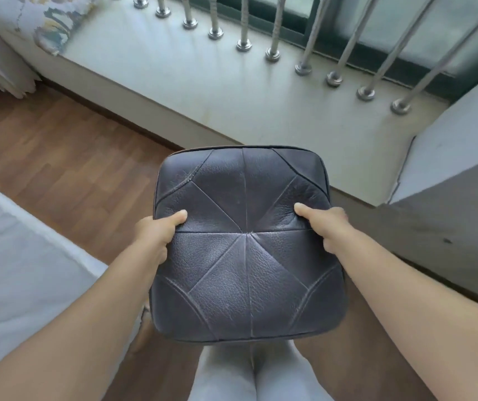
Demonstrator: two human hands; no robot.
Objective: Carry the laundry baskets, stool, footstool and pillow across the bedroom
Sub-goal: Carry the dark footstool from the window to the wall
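Observation:
A square footstool (243, 256) with a dark, stitched leather top fills the middle of the head view, held up in front of my legs above the wooden floor. My left hand (156, 230) grips its left edge, thumb on top and fingers hidden underneath. My right hand (327, 227) grips the right edge the same way. The stool's sides and legs are hidden below its top. A patterned pillow (46, 21) lies at the far left end of the window ledge.
A pale window ledge (203, 82) with a row of metal bars (304, 53) runs across the back. A white bed (15, 256) lies to my left. A grey cabinet or wall (448, 221) stands at the right. Wooden floor (58, 157) lies between them.

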